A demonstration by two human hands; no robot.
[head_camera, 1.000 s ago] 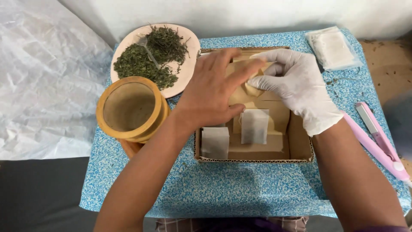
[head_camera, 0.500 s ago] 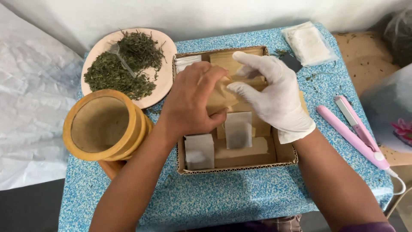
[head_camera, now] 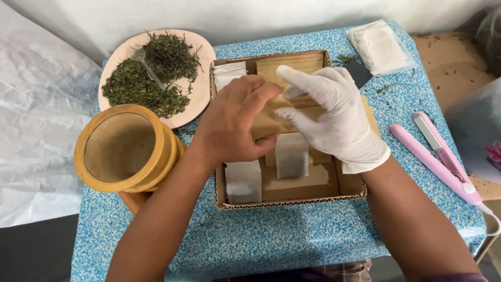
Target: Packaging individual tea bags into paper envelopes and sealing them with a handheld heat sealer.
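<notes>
— Where the blue speckled table (head_camera: 292, 230) begins on the left, what stands there?
— A round wooden container (head_camera: 125, 149), with a pink plate (head_camera: 194, 47) of dried herbs (head_camera: 148, 78) behind it.
— And the hands?
— Over the cardboard box (head_camera: 292, 201), the bare left hand (head_camera: 235, 122) pinches a brown paper envelope (head_camera: 269, 122); the gloved right hand (head_camera: 334, 117) grips its other side, forefinger outstretched.
— Farther right?
— A pink hair straightener (head_camera: 436, 154).
</notes>
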